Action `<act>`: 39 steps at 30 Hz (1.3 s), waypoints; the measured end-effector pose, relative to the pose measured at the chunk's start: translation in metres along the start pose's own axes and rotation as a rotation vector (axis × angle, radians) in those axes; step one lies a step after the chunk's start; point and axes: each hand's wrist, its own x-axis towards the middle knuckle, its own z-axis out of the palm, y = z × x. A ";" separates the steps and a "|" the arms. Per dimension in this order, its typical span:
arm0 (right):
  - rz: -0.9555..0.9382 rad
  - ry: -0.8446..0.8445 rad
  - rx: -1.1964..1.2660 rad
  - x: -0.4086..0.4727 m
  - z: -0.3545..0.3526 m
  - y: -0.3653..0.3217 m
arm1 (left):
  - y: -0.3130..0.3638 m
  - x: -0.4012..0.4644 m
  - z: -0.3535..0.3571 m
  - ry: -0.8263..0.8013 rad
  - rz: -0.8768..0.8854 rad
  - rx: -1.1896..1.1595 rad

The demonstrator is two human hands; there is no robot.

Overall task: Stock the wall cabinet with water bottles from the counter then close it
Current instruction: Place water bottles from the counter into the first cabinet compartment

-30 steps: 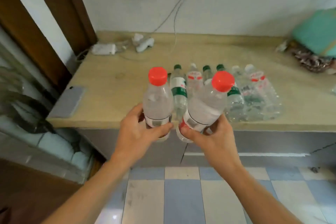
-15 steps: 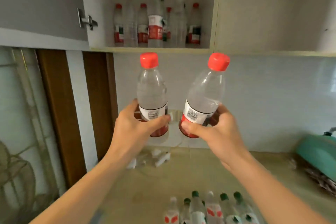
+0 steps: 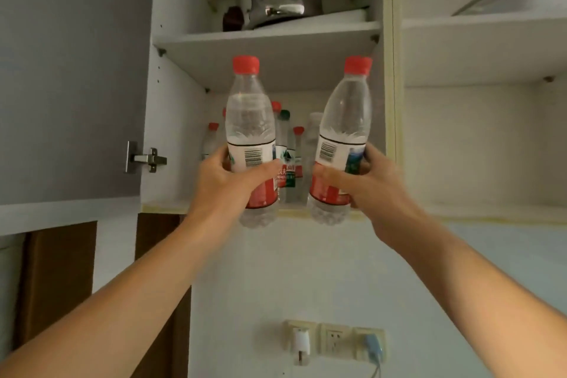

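Hands grip one bottle each, L (image 3: 228, 181) w/ left bottle (image 3: 250, 129), R (image 3: 372, 184) w/ right bottle (image 3: 345, 132), before cabinet (image 3: 171, 101).

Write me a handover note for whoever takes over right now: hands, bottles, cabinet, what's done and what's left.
Left hand grips a red-capped bottle; right hand grips another, tilted slightly.
Both bottles are raised in front of the open cabinet's lower shelf, not yet set down.
Done: several bottles already stand at the back of that shelf.
Left: place these two, check the counter (out of view) for more, shut the door.
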 end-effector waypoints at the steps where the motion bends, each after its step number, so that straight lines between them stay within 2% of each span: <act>1: 0.015 0.013 -0.027 0.013 0.006 0.002 | -0.003 0.015 0.001 -0.001 -0.003 -0.006; 11: 0.182 0.150 -0.163 0.076 0.036 0.036 | -0.071 0.110 0.002 -0.092 -0.178 -0.126; 19: 0.143 0.351 -0.352 0.080 0.034 0.050 | -0.091 0.129 0.017 -0.319 -0.206 -0.147; 23: 0.115 0.447 -0.523 0.083 0.030 0.056 | -0.091 0.128 0.032 -0.344 -0.199 -0.180; 33: 0.101 0.526 -0.799 0.086 0.034 0.068 | -0.093 0.121 0.082 -0.229 -0.218 0.077; 37: 0.144 0.461 -0.751 0.084 0.029 0.063 | -0.092 0.119 0.080 -0.219 -0.222 0.155; 39: 0.158 0.419 -0.724 0.080 0.025 0.061 | -0.090 0.116 0.070 -0.232 -0.168 0.239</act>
